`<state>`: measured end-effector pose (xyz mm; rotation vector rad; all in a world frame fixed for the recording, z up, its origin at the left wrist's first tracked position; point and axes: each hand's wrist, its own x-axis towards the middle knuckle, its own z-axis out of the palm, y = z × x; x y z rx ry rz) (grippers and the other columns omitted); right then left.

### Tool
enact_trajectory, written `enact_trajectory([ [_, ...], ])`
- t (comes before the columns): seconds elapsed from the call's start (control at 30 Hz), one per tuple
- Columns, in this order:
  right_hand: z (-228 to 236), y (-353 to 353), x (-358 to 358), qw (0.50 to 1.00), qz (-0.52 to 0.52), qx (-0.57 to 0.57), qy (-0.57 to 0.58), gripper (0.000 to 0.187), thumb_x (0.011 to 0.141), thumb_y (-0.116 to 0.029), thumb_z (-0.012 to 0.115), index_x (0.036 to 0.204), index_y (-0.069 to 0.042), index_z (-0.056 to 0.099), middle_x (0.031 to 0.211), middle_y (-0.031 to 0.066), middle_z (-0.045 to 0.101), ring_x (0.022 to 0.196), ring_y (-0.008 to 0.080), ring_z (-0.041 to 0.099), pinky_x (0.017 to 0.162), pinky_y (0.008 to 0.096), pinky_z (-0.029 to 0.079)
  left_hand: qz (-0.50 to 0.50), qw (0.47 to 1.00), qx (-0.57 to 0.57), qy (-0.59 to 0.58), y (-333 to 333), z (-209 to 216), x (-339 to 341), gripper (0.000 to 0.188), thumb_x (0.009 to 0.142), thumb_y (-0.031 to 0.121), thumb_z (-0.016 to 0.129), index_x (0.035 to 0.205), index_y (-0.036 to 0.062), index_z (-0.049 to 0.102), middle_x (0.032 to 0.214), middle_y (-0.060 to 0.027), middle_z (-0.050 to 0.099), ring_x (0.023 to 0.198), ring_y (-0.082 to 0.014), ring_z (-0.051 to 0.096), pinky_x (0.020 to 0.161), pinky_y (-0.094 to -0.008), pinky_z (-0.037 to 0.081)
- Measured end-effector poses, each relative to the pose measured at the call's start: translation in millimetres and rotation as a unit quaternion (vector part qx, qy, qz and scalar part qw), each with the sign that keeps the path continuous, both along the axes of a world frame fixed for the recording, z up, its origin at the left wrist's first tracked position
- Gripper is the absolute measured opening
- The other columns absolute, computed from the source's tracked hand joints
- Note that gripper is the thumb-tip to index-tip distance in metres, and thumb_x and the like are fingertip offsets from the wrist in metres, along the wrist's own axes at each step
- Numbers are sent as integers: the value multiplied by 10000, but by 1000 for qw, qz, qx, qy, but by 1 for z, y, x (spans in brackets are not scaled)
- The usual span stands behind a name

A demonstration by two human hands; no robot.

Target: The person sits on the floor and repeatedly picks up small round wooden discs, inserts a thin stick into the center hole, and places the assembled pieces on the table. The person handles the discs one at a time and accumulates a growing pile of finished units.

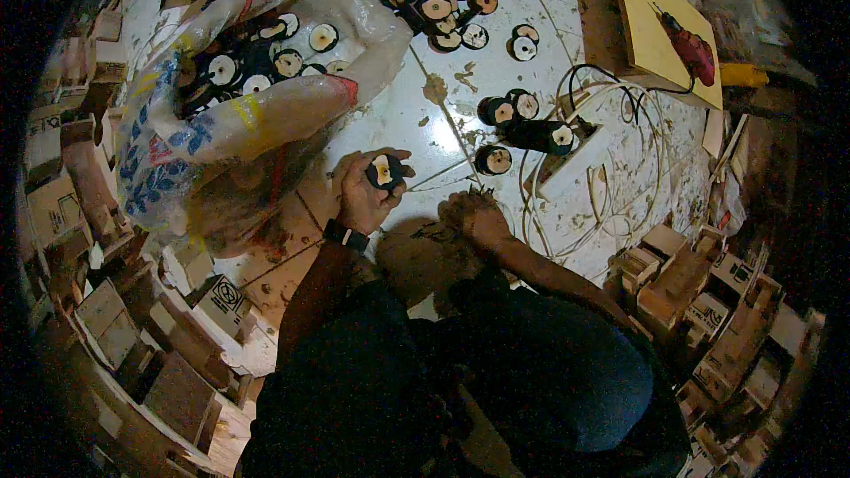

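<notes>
My left hand (361, 204), with a dark band on its wrist, is closed round a black round piece with a pale end face (384, 172). The fingers of my right hand (476, 219) are curled in above the floor. Small dark bits show at its fingertips, too small to name. Ahead of that hand stand several black cylinders (494, 160) with pale round ends, and one of them (542, 136) lies on its side. To the left, a large clear plastic bag (266, 115) gapes wide, with many similar round pieces (222, 70) inside.
A heap of the same round pieces (436, 7) lies at the far side. A red power tool (689, 49) rests on a yellow board (660, 22). Pale cable (529, 212) loops over the littered tiled floor (434, 137). Cardboard boxes (221, 305) line both sides.
</notes>
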<state>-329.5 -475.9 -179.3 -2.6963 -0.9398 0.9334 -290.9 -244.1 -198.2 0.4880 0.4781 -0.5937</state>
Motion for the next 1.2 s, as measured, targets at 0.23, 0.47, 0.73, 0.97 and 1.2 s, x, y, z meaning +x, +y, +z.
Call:
enact_trajectory([
  [0.23,43,12,34,811,-462,329,147,205,856,-136,589,1035,-47,632,878,79,673,709,175,620,598,319,493,-118,926,333,-129,-10,6,-8,450,801,218,672,1172,30,501,1044,-101,589,847,-155,578,632,-235,463],
  [0.47,43,24,61,865,-324,369,101,234,855,-110,591,1075,-51,642,900,107,687,722,195,647,689,318,523,-98,666,604,-426,-24,17,-3,629,651,115,778,1192,43,466,1063,-147,562,985,-296,560,850,-379,455],
  [0.73,29,31,64,863,-370,275,206,178,830,-105,662,975,-2,667,786,64,667,652,101,577,610,260,493,-158,623,626,-443,-26,35,2,605,653,74,726,1203,81,473,1057,-151,569,967,-356,540,848,-407,445],
  [0.97,22,41,75,836,-436,321,89,311,737,-249,745,913,-21,628,879,116,650,812,213,610,735,351,490,-133,633,628,-433,-29,30,7,638,647,112,768,1205,67,460,1112,-142,548,1030,-328,517,841,-389,468],
  [1.2,-7,21,183,780,-524,275,202,364,782,-230,728,1005,35,614,881,91,656,707,153,605,629,294,503,-94,793,524,-298,-42,19,16,1008,683,135,793,1435,81,125,1428,-196,208,1237,-300,349,876,-370,510],
])
